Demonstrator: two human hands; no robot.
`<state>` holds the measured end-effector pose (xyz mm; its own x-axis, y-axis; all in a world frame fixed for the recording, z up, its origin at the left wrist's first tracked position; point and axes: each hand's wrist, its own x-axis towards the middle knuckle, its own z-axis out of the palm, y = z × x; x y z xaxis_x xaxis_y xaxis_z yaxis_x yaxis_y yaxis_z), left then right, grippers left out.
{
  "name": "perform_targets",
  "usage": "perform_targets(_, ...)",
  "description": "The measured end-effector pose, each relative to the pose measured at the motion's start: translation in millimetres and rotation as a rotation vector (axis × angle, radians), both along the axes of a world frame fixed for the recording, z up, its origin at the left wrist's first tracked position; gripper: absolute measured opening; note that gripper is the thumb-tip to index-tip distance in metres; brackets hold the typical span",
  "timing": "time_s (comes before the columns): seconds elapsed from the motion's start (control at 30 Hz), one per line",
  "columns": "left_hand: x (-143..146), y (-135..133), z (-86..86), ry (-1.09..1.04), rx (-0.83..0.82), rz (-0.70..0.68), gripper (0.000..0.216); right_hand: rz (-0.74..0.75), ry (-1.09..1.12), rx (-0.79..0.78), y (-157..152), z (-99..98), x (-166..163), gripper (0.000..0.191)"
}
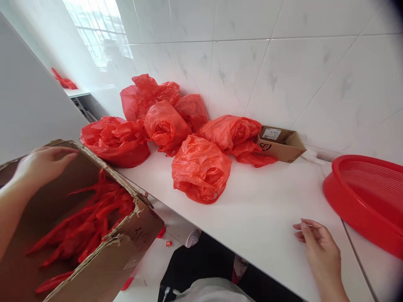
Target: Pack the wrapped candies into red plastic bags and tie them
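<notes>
My left hand [44,165] is over the far side of an open cardboard box [126,256] at the left, its thumb apart from the fingers and nothing visible in it. Inside the box, below that hand, lies a loose heap of red plastic bags [91,222]. At the lower right my right hand [323,251] hovers at the white table [261,218], fingers loosely curled and holding nothing visible. A crumpled red plastic bag bundle [201,170] sits on the table between the two hands.
Several more red bag bundles [166,126] are grouped against the tiled wall [245,71]. A small cardboard box [281,144] stands beside them. On the right is a red plastic basket [355,201]. A shoe [192,238] shows below the table's edge.
</notes>
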<state>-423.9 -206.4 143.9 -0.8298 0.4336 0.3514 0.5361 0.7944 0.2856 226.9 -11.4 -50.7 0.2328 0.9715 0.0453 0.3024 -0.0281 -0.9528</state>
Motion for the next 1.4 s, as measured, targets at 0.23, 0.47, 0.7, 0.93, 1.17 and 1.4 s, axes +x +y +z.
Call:
perform_targets(0.23,175,135,-11.5,0.162,-0.058,-0.997,0.048,0.016,-0.007,-0.028,-4,5.3,-3,0.044)
perform_targets(0.47,244,181,-32.5,0.163,-0.27,-1.174,0.061,0.078,-0.058,-0.04,-4,10.5,-11,0.038)
perform_targets(0.7,250,209,-32.7,0.094,-0.178,-1.07,0.03,0.65,-0.068,0.067,2,57.2,-129,0.036)
perform_targets(0.93,272,195,-36.6,0.177,-0.086,-1.14,0.061,0.697,0.153,-0.04,41,36.6,-208,0.031)
perform_targets(1.17,265,195,-56.5,0.166,-0.217,-1.193,0.05,0.729,0.179,-0.061,43,36.0,-192,0.034)
perform_targets(1.4,272,200,-55.5,0.252,-0.274,-1.157,0.053,0.637,0.241,-0.08,43,36.5,-210,0.024)
